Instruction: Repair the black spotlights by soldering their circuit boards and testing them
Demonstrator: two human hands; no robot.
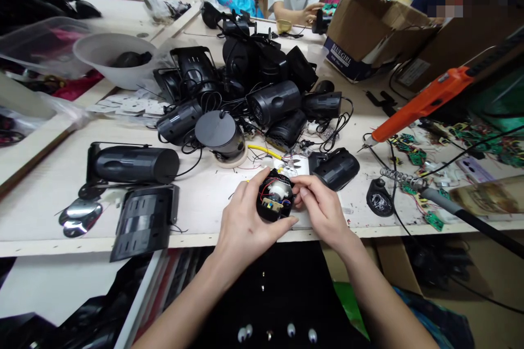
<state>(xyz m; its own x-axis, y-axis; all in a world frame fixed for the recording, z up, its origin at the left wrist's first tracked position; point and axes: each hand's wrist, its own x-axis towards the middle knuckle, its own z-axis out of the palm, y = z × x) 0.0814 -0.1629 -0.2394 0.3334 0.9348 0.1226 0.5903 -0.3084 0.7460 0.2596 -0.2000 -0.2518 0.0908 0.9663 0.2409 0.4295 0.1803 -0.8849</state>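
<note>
Housing (pixel 273 199), round, black, open face up, sits clasped in left hand (pixel 245 218); right hand (pixel 323 210) pinches its right rim.

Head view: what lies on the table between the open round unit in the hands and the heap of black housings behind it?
The head view shows a yellow wire, thin loose wires and small metal parts on the table there.
</note>
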